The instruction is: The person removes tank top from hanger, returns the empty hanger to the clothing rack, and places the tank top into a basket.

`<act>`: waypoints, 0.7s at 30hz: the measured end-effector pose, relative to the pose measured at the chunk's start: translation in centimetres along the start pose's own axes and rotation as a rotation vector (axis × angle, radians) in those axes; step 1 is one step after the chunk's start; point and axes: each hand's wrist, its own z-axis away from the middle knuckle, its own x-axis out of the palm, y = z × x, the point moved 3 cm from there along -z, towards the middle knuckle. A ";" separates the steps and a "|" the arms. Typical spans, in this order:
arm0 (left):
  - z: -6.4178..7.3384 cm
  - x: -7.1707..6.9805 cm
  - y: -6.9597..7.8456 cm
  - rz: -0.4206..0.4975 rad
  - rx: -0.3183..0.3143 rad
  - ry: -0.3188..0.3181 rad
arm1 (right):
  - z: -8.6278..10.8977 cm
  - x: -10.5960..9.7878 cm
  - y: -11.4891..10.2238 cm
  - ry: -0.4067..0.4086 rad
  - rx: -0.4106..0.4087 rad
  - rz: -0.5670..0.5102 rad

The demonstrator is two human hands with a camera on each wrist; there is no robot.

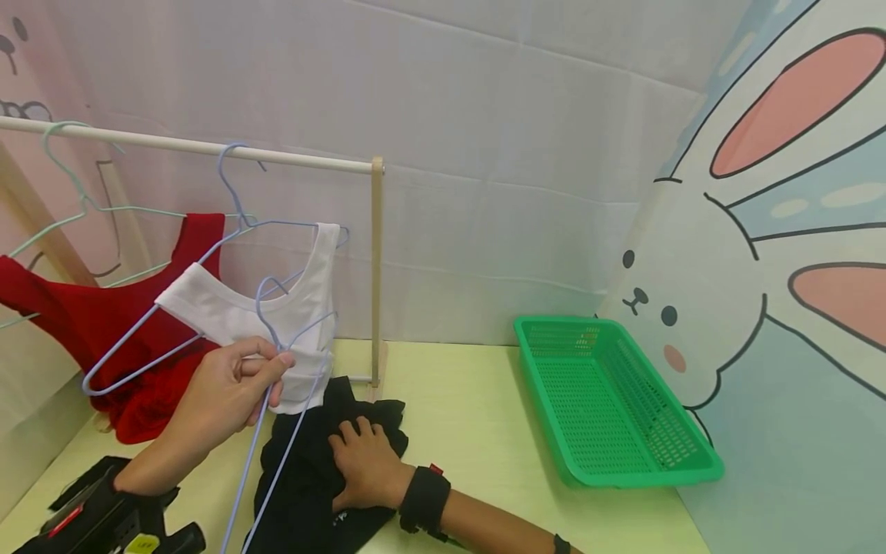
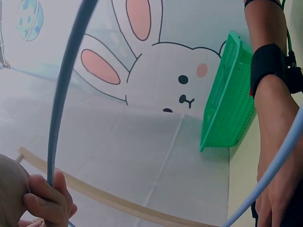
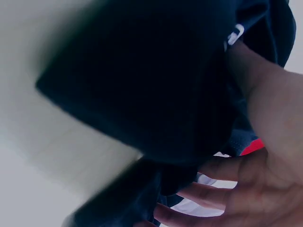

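In the head view my left hand (image 1: 231, 385) pinches a light blue clothes hanger (image 1: 251, 462) just below its hook, between thumb and fingers. The hanger hangs sideways, its long bars running down past the frame's lower edge. The left wrist view shows the fingers (image 2: 49, 201) curled round the hanger's bar (image 2: 57, 113). My right hand (image 1: 370, 465) rests with spread fingers on a crumpled black garment (image 1: 298, 492) on the table. Up close, the black cloth (image 3: 156, 94) has a small white mark, and the thumb tip is hidden in its folds.
A white rail (image 1: 304, 158) on a wooden stand carries a red top (image 1: 138, 308) on a green hanger and a white tank top (image 1: 242, 312) on a blue hanger. To the right, a green plastic basket (image 1: 567, 454) sits on the pale yellow table (image 1: 457, 415), beside a rabbit-print curtain.
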 end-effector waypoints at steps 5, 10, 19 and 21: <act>0.1 0.0 0.1 -0.006 -0.010 0.000 | 0.4 -0.4 -0.7 0.022 -0.007 0.020; 0.2 -0.1 0.1 -0.017 -0.024 -0.001 | 0.6 -0.5 -1.1 0.046 -0.009 0.021; 0.3 -0.2 0.2 -0.009 -0.019 0.002 | 1.0 -0.5 -1.7 0.073 0.011 -0.011; 0.3 -0.2 0.1 -0.005 -0.018 0.003 | 1.1 -0.5 -1.8 0.078 0.012 -0.023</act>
